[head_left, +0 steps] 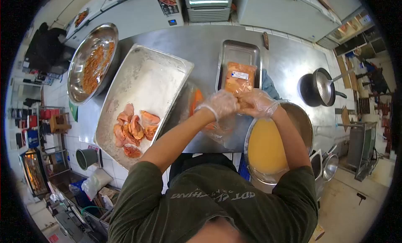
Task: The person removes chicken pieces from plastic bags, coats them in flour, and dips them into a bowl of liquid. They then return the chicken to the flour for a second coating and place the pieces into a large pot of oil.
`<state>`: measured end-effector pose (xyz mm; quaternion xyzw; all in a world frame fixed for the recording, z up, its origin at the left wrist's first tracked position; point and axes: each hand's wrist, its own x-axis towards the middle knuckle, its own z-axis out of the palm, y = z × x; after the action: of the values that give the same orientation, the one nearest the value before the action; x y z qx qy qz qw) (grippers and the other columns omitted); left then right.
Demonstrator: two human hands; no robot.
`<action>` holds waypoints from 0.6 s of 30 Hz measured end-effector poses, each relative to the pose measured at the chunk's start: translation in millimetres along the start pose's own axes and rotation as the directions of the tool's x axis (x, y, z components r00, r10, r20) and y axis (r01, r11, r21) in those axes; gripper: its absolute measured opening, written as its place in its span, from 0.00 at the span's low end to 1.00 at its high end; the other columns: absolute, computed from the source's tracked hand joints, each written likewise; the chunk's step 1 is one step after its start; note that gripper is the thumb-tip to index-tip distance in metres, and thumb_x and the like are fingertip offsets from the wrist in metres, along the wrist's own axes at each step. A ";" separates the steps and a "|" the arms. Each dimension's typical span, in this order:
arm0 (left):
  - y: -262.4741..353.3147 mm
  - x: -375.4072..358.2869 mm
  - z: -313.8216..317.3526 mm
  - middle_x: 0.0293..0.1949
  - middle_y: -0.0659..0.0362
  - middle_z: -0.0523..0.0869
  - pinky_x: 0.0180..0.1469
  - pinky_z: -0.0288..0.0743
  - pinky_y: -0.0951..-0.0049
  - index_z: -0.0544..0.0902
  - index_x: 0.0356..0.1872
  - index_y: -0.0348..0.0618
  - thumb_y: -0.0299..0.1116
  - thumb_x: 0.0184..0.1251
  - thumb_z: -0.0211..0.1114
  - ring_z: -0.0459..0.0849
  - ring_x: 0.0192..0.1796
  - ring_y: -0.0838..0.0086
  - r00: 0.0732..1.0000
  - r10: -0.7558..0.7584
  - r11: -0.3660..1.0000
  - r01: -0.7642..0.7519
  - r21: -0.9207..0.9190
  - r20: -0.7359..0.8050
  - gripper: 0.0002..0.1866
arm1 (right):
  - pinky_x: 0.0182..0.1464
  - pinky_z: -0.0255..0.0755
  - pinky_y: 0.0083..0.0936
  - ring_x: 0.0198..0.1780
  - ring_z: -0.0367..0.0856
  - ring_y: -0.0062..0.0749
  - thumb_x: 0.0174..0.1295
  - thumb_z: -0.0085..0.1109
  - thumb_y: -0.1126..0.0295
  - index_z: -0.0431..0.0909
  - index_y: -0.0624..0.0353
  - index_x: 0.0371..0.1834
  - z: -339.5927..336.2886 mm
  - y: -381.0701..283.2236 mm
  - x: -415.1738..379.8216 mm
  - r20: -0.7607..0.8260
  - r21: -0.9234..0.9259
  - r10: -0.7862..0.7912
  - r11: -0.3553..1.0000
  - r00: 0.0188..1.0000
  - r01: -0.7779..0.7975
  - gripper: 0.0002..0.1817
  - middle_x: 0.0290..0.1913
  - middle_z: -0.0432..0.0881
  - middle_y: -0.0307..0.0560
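Both hands, gloved in thin clear plastic, meet above the steel tabletop point(201, 38). Left hand point(218, 104) and right hand point(259, 102) each close on a plastic bag of orange marinated meat point(238, 82), held up between the floured tray point(144, 82) carrying coated meat pieces point(134, 130) and the bowl of yellow batter point(268, 147). A smaller tray point(238, 50) lies behind the bag.
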<state>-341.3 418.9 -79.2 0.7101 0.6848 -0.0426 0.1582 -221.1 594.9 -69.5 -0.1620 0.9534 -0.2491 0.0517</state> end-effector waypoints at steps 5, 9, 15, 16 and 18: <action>13.7 -7.1 60.8 0.51 0.52 0.85 0.58 0.76 0.58 0.85 0.44 0.48 0.36 0.67 0.56 0.85 0.51 0.56 0.935 0.060 0.996 -0.079 -0.040 -0.349 0.12 | 0.49 0.76 0.44 0.45 0.83 0.50 0.63 0.53 0.57 0.80 0.55 0.49 -10.2 -46.1 -3.3 0.128 -0.275 0.333 0.917 0.934 -0.290 0.18 0.41 0.85 0.52; 35.2 -21.7 11.4 0.45 0.49 0.87 0.57 0.76 0.55 0.86 0.45 0.46 0.43 0.68 0.55 0.86 0.49 0.54 0.944 -0.320 0.914 0.283 -0.291 -0.085 0.16 | 0.45 0.78 0.44 0.43 0.85 0.49 0.67 0.50 0.58 0.80 0.55 0.49 12.2 -41.2 12.1 -0.071 -0.299 0.495 0.817 0.866 -0.492 0.16 0.38 0.86 0.51; 43.1 -27.8 29.6 0.38 0.48 0.89 0.50 0.78 0.53 0.88 0.42 0.44 0.41 0.66 0.57 0.88 0.46 0.54 0.914 -0.404 0.896 0.387 -0.218 -0.036 0.15 | 0.47 0.80 0.41 0.46 0.86 0.50 0.64 0.57 0.59 0.78 0.58 0.52 4.4 -31.7 39.3 0.013 -0.252 0.628 0.755 0.778 -0.605 0.18 0.44 0.86 0.54; 48.9 -35.0 5.2 0.39 0.48 0.89 0.50 0.78 0.53 0.88 0.42 0.43 0.39 0.65 0.57 0.88 0.46 0.54 0.886 -0.463 0.858 0.447 -0.254 -0.004 0.15 | 0.46 0.80 0.43 0.46 0.85 0.51 0.64 0.57 0.56 0.77 0.60 0.53 25.6 -17.9 40.0 0.007 -0.290 0.580 0.781 0.815 -0.553 0.21 0.44 0.85 0.56; 46.5 -41.2 8.8 0.40 0.48 0.90 0.50 0.79 0.54 0.88 0.41 0.40 0.36 0.64 0.57 0.88 0.46 0.55 0.881 -0.473 0.857 0.466 -0.218 0.024 0.15 | 0.46 0.80 0.45 0.47 0.85 0.52 0.64 0.59 0.54 0.75 0.63 0.55 42.0 -11.7 41.5 0.004 -0.359 0.462 0.829 0.887 -0.430 0.25 0.46 0.84 0.59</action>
<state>-296.5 376.3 -68.4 0.5007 0.8400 0.0060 0.2091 -249.3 552.1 -101.0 0.0473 0.9901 -0.0499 0.1220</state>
